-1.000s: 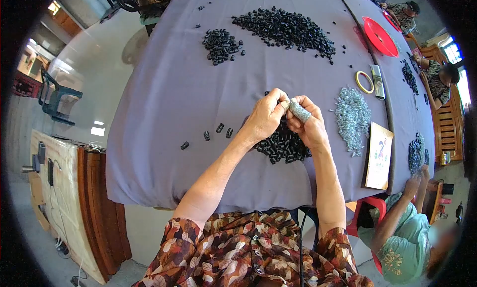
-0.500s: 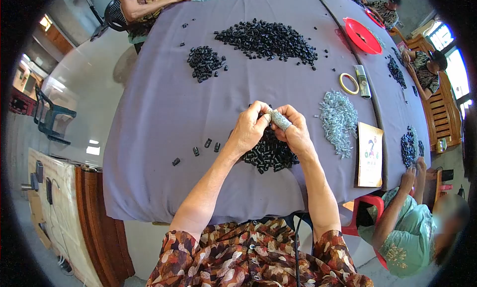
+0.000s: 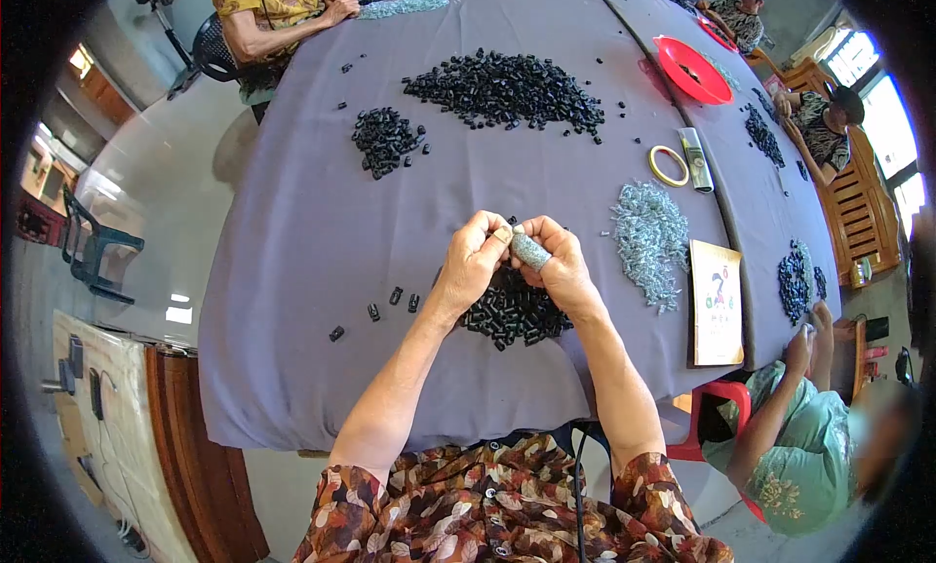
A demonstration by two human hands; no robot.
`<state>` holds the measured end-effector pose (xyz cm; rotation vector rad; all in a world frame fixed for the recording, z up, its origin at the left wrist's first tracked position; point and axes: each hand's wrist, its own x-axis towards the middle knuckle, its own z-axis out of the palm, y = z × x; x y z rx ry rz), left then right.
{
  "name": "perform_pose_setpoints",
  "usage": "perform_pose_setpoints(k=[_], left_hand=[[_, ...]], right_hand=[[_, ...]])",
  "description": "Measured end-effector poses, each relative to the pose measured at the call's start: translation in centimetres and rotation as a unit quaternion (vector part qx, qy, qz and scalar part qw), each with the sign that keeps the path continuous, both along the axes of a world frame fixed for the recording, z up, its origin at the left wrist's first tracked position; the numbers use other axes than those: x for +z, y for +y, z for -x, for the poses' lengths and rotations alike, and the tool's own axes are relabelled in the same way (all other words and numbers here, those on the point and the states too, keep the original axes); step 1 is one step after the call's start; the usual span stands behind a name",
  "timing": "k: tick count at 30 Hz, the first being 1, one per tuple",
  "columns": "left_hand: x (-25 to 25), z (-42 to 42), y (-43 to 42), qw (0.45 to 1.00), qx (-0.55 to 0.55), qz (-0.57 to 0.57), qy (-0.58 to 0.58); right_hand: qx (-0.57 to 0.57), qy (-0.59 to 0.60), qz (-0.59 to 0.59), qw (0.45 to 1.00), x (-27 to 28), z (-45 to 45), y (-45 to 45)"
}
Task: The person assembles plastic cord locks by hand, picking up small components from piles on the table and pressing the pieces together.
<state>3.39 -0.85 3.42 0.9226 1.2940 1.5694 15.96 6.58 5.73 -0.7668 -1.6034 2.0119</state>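
Note:
My left hand (image 3: 475, 266) and my right hand (image 3: 564, 271) meet fingertip to fingertip, both closed in a pinch. What they pinch is too small and too covered by the fingers to make out. A speckled grey sleeve (image 3: 530, 253), seemingly a finger cover, sits at my right thumb. Under both hands lies a pile of small black cylindrical pieces (image 3: 515, 314), partly hidden by them. Several loose black pieces (image 3: 373, 312) are scattered left of my left forearm. To the right of my right hand is a heap of small clear bluish pieces (image 3: 651, 241).
Farther up the purple tablecloth (image 3: 292, 271) are a large black heap (image 3: 507, 90) and a smaller one (image 3: 385, 142). A booklet (image 3: 717, 305), a tape roll (image 3: 669, 166), a narrow packet (image 3: 695, 160) and a red basin (image 3: 692, 71) lie at right. Other people sit around the table.
The view has shifted slightly, so the table's contents appear a little lower and farther left. My hands stay pinched together above the black pile.

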Motion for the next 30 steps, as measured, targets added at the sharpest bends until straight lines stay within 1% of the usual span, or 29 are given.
perform_pose_setpoints(k=[5, 8, 11, 15, 18, 19, 22, 24, 25, 30], left_hand=[[0.3, -0.5, -0.1, 0.998, 0.027, -0.026, 0.045], [0.3, -0.7, 0.0, 0.997, 0.041, -0.040, 0.052], [0.2, -0.6, 0.0, 0.996, 0.046, -0.032, 0.063], [-0.5, -0.8, 0.1, 0.990, 0.078, -0.038, 0.112], [-0.5, -0.8, 0.1, 0.991, 0.079, -0.026, 0.100], [-0.4, -0.7, 0.1, 0.990, 0.088, -0.027, 0.106], [-0.1, 0.0, 0.0, 0.985, 0.117, -0.019, 0.123], [-0.2, 0.7, 0.0, 0.981, 0.140, 0.003, 0.135], [-0.2, 0.8, 0.0, 0.978, 0.161, -0.009, 0.133], [-0.9, 2.0, 0.0, 0.964, 0.176, 0.034, 0.195]], right_hand=[[0.016, 0.005, 0.019, 1.000, 0.1, 0.0, 0.0], [0.036, 0.003, 0.026, 0.999, -0.2, -0.3, 0.2], [0.033, -0.007, 0.019, 0.999, -0.3, -0.2, 0.2], [0.029, -0.057, -0.040, 0.997, 0.0, -0.1, 0.0], [0.010, -0.078, -0.130, 0.988, 0.1, 0.1, -0.4], [-0.001, -0.074, -0.197, 0.978, -1.7, 0.2, 0.1], [-0.019, -0.102, -0.227, 0.968, -2.3, 0.1, 0.2], [-0.033, -0.106, -0.227, 0.968, -1.4, 0.0, 0.1], [-0.038, -0.109, -0.227, 0.967, -0.9, 0.1, 0.0], [-0.031, -0.135, -0.254, 0.957, -0.5, -0.2, 0.1]])
